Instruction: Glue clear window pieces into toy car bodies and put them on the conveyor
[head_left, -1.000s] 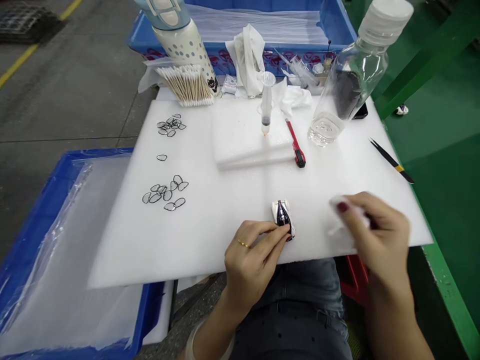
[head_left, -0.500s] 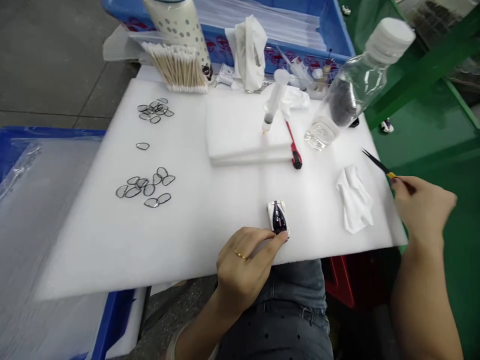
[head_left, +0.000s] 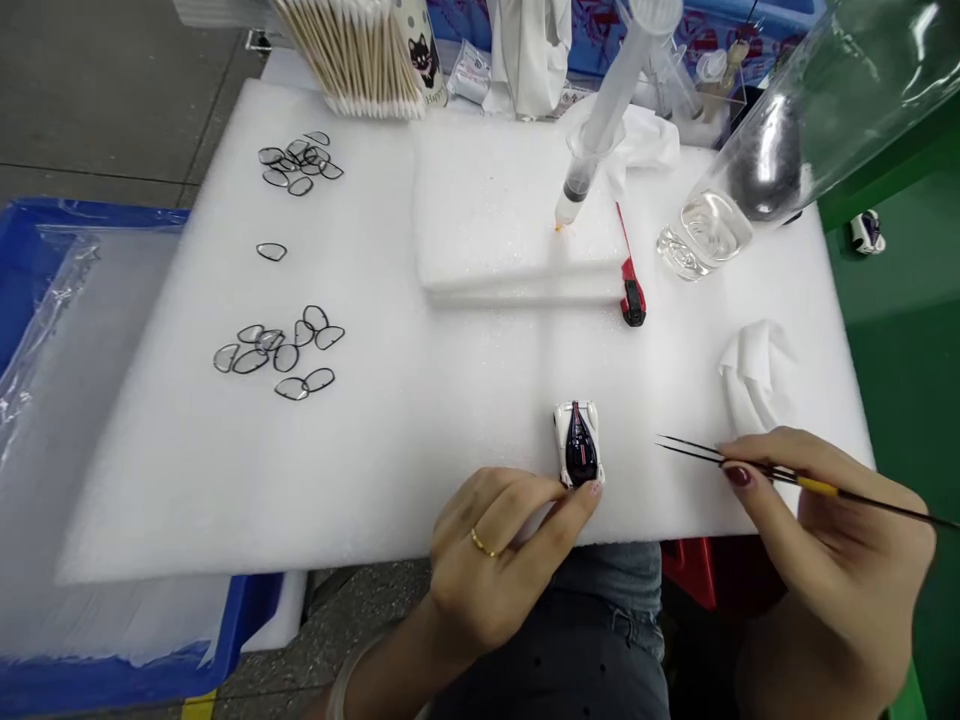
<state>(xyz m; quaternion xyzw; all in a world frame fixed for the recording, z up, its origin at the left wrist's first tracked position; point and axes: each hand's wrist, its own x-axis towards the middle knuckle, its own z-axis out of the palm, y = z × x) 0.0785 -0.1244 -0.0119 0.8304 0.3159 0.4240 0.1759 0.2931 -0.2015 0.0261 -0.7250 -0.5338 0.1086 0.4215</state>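
White foam sheet (head_left: 450, 400), front edge near the lap. Small white toy car (head_left: 578, 445), dark glossy stripe along its top, sat just inside that edge, pinned by the left hand (head_left: 487, 560), fingertips pressed against its near end. Right hand (head_left: 832, 530) gripped fine black tweezers (head_left: 690, 449), tips near the car; firm pinning seemed to favour steady tip work.

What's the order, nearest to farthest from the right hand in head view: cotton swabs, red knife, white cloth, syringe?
From the right hand:
1. White cloth, just above
2. Red knife, up left
3. Syringe, farther up
4. Cotton swabs, top left
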